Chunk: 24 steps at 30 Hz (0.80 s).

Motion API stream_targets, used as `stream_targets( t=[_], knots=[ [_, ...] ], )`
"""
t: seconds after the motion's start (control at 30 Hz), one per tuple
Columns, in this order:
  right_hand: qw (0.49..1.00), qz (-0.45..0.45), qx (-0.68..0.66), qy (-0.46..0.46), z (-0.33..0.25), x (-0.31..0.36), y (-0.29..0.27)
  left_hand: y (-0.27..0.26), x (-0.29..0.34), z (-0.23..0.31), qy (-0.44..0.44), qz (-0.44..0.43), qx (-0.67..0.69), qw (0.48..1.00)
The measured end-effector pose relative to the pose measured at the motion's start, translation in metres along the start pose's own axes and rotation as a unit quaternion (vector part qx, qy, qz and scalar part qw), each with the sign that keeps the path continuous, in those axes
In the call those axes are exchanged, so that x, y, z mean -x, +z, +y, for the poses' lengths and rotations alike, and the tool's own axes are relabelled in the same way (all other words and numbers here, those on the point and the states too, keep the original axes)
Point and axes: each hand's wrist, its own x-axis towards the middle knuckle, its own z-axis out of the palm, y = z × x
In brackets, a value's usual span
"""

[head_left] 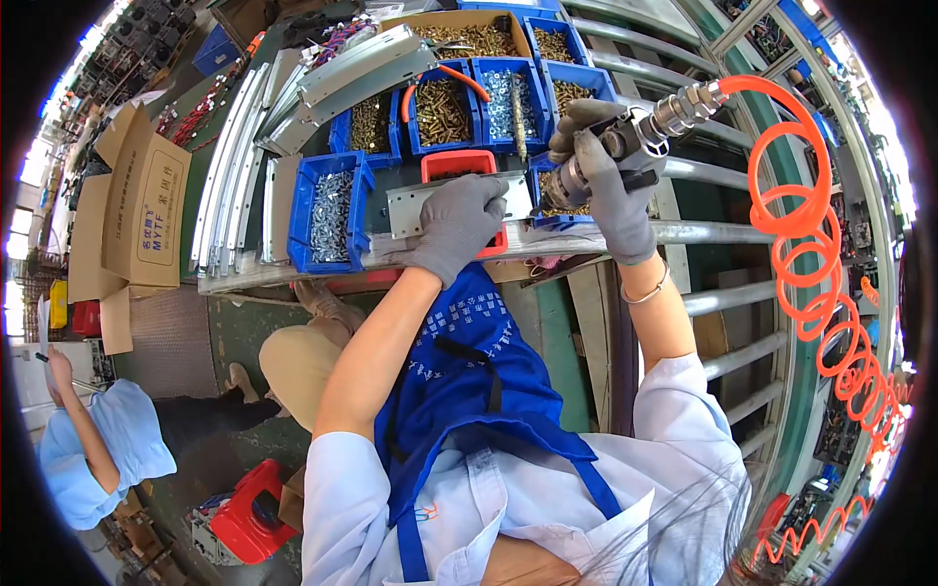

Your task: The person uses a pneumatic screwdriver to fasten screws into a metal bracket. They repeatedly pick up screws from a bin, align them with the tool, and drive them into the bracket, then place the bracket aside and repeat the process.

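Note:
My left hand, in a grey glove, is closed on a flat silver metal plate held over a red bin. In my gloved right hand is a pneumatic screwdriver, its nose aimed left and down toward the plate's right end. An orange coiled air hose joins the tool's back fitting. I cannot make out whether the tip touches the plate. Left of the plate stands a blue bin of silver screws; a blue bin of brass-coloured fasteners lies partly hidden under the tool.
Behind my hands stand several blue bins of fasteners and a cardboard box of screws. Long metal strips lie at left, beside an open carton. Metal rollers run along the right. Another person is at far left.

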Motion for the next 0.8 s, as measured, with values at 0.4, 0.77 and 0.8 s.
stream_targets(
  t=[0.4, 0.77, 0.8],
  knots=[
    [0.995, -0.066, 0.037, 0.070, 0.001, -0.014, 0.008, -0.003, -0.003, -0.005, 0.007, -0.004, 0.052, 0.999],
    [0.961, -0.020, -0.269, -0.058, -0.029, 0.008, 0.022, -0.034, 0.038, -0.035, -0.135, -0.063, 0.736, 0.660],
    [0.962, -0.017, -0.267, -0.057, -0.029, 0.012, 0.025, -0.037, 0.042, -0.031, -0.133, -0.061, 0.732, 0.665]
  ],
)
